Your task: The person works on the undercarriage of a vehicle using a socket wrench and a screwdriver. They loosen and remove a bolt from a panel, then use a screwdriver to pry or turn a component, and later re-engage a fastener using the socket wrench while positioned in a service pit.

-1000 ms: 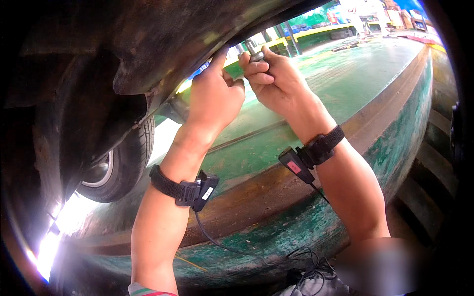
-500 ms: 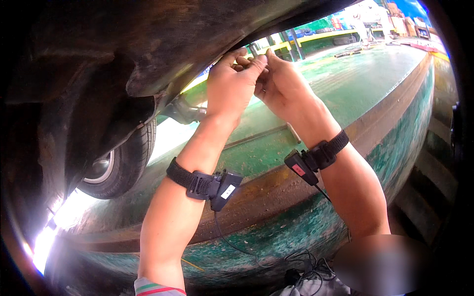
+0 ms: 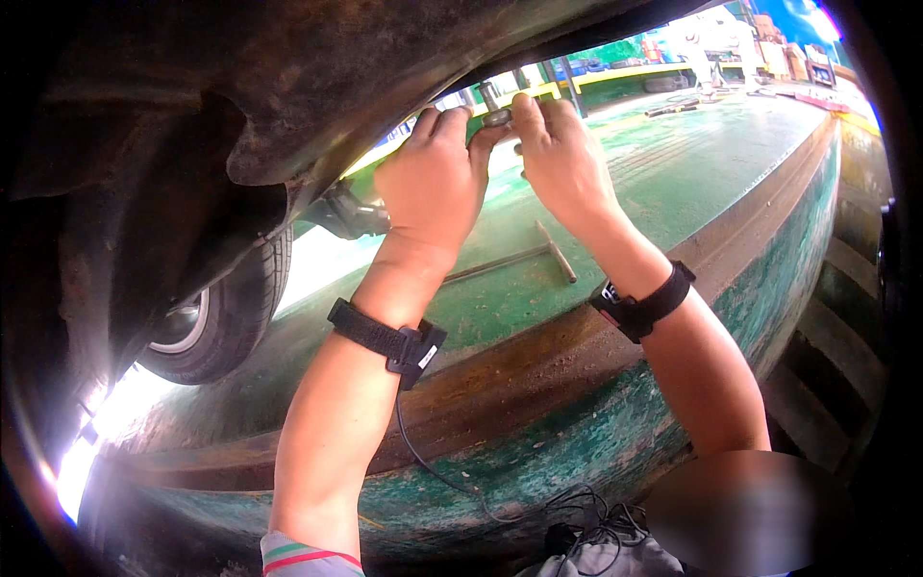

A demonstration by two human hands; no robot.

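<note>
Two bare hands reach up with curled fingers: the left hand (image 3: pixel 433 183) and right hand (image 3: pixel 567 159) meet at a small grey metal cylinder with a wider end (image 3: pixel 495 117), between their fingertips; which one grips it cannot be told. Black straps (image 3: pixel 373 332) circle both forearms. Beyond, a T-shaped metal bar (image 3: pixel 560 259) lies on a worn green platform (image 3: pixel 635 212). Left, a black tyre (image 3: pixel 248 313) shows below a dark vehicle underside (image 3: pixel 336 87).
</note>
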